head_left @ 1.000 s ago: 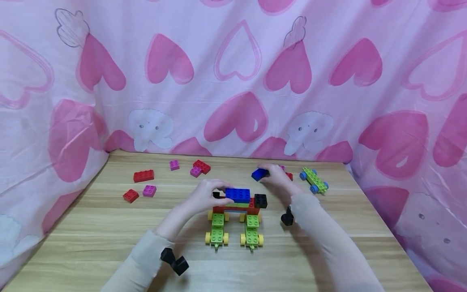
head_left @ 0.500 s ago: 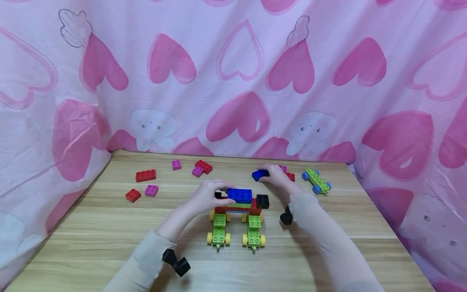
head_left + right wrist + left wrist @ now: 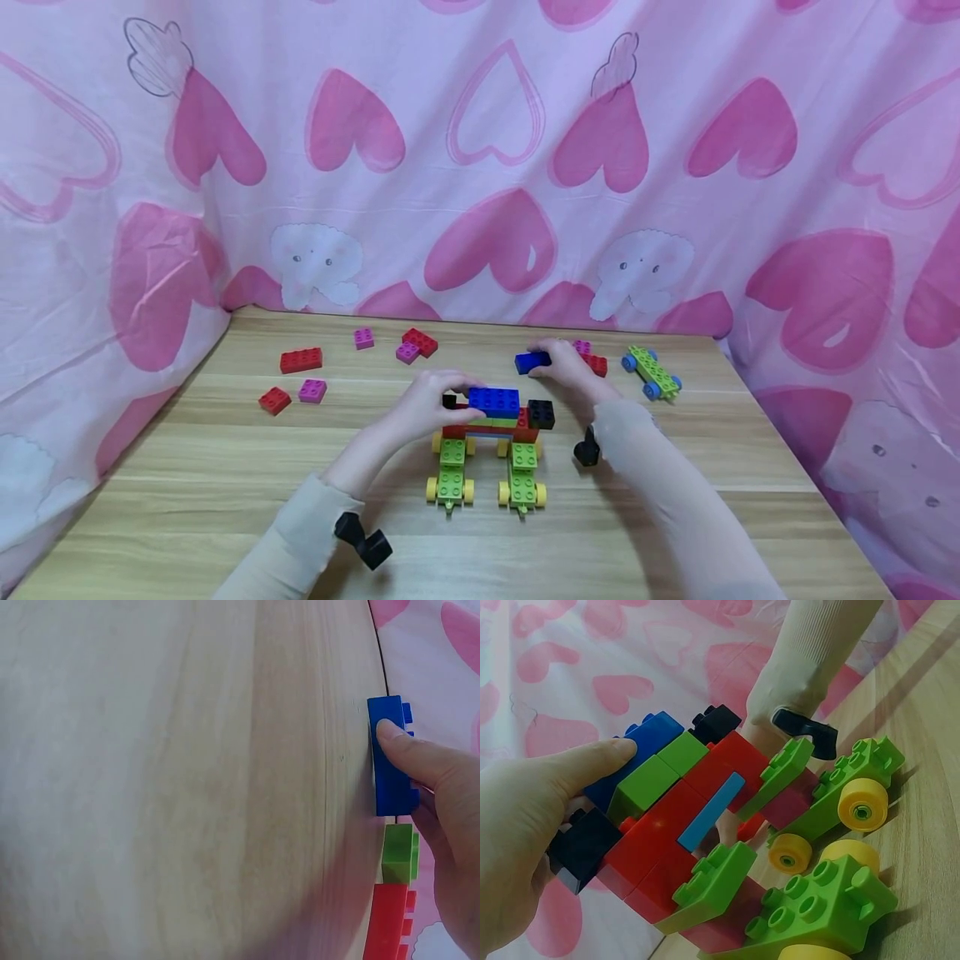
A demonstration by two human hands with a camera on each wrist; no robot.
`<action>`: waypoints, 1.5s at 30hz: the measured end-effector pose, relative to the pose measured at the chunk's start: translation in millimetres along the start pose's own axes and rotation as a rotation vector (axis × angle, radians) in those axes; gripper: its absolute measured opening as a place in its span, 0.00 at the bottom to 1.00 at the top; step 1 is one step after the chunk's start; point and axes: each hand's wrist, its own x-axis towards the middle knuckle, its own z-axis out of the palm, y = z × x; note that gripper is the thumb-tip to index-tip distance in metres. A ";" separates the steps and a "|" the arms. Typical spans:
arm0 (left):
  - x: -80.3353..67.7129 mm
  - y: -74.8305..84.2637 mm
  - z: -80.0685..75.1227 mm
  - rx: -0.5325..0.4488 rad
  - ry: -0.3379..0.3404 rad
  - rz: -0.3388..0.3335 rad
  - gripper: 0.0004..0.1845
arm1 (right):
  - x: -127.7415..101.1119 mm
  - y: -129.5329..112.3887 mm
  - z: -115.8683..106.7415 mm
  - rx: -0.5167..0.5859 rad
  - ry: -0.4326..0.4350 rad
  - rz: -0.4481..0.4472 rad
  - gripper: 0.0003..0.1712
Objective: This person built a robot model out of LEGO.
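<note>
Left hand (image 3: 422, 408): I gripped the build (image 3: 727, 765) by its blue top brick (image 3: 494, 403).
Right hand (image 3: 564, 364): I pinched another blue brick (image 3: 531, 362).
Brick feel: likely light, rigid; long sides seemed best.

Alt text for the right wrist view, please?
The right hand pinches a blue brick at a wooden table. Below it in the picture come a green brick, then a red brick; pink cloth shows at right.
</note>
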 end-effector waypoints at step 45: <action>-4.6 -1.6 1.2 -0.012 0.005 -0.016 0.23 | -42.6 -67.6 -30.2 0.256 0.125 -0.076 0.22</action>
